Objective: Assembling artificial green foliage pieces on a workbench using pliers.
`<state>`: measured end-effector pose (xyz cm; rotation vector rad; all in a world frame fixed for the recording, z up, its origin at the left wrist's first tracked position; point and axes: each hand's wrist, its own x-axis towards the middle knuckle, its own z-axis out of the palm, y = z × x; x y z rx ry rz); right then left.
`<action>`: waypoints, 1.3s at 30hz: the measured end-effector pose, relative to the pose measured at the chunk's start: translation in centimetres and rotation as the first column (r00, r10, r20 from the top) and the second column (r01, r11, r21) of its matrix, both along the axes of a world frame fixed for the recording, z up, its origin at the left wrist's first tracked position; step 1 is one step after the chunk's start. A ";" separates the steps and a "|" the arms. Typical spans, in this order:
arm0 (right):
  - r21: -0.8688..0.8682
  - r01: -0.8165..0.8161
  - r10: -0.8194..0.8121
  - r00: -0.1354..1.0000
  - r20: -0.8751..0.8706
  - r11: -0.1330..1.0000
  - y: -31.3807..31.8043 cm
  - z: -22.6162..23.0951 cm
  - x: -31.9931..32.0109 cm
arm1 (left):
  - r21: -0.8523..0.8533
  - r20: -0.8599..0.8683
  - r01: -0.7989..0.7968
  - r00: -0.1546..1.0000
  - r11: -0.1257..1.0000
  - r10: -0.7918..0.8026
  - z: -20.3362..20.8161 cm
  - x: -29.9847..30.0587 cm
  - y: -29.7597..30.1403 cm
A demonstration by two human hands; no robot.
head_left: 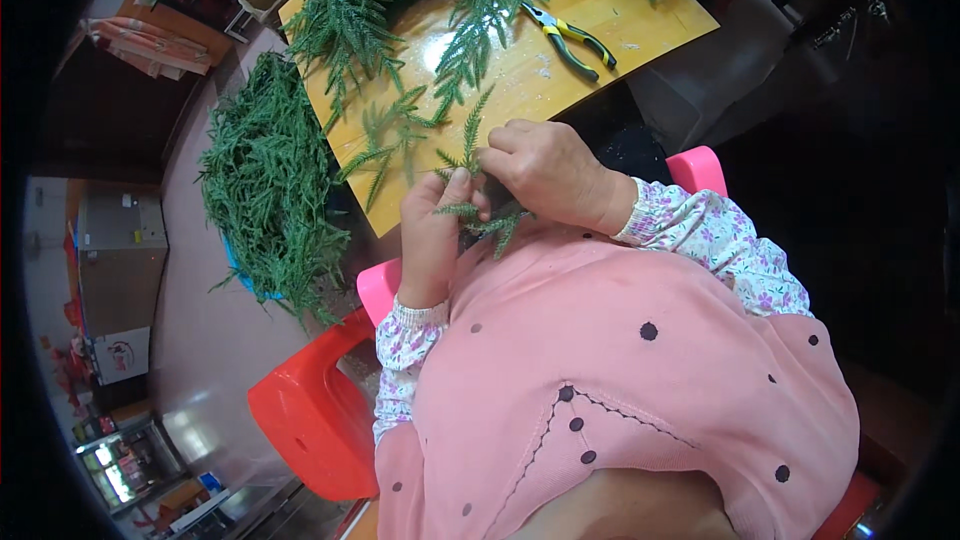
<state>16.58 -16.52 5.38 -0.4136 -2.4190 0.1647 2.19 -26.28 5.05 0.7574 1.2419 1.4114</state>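
Observation:
Just above my lap, my left hand [436, 225] pinches a small green artificial pine sprig [474, 135] between thumb and fingers. My right hand [553, 168] meets it from the right, its fingers closed at the same sprig; whether they grip the stem or a small piece is hidden. Some needles of the sprig hang below the hands. Loose sprigs [385, 140] lie at the near left edge of the yellow wooden table [640, 40]. A pair of pliers [570, 42] with black and yellow handles rests on the table, beyond my right hand.
Green artificial branches [370, 5] cover the table's far side. A big heap of greenery [275, 180] stands on the floor at the left, over something blue. A red plastic stool [315, 410] is at my left. Pink armrests [697, 171] show beside me.

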 end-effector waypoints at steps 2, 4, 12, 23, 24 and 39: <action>0.015 -0.012 0.012 1.000 0.012 1.000 0.0 0.0 0.1 | 0.000 0.002 0.004 1.000 1.000 -0.004 -0.3 0.0 0.1; 0.046 -0.041 0.039 0.999 0.038 0.998 0.0 0.1 0.3 | 0.002 0.006 0.010 1.000 1.000 -0.010 -0.6 0.0 0.1; 0.074 -0.146 0.145 0.989 0.017 0.987 0.1 0.1 0.9 | 0.064 -0.049 -0.053 0.997 0.997 0.056 -0.3 0.9 -0.1; 0.344 -0.014 0.091 0.974 -0.209 0.939 -1.1 2.4 -0.2 | 0.159 -0.147 -0.103 0.981 0.982 0.126 1.0 0.7 -1.0; 0.332 -0.039 0.104 0.978 -0.181 0.942 -1.3 2.3 -0.2 | 0.135 -0.154 -0.105 0.980 0.985 0.125 1.2 0.8 -1.1; -0.805 -0.500 0.311 0.857 -0.410 0.319 -2.1 3.4 1.2 | 0.609 -0.737 0.231 0.518 0.759 0.434 3.0 0.0 -2.0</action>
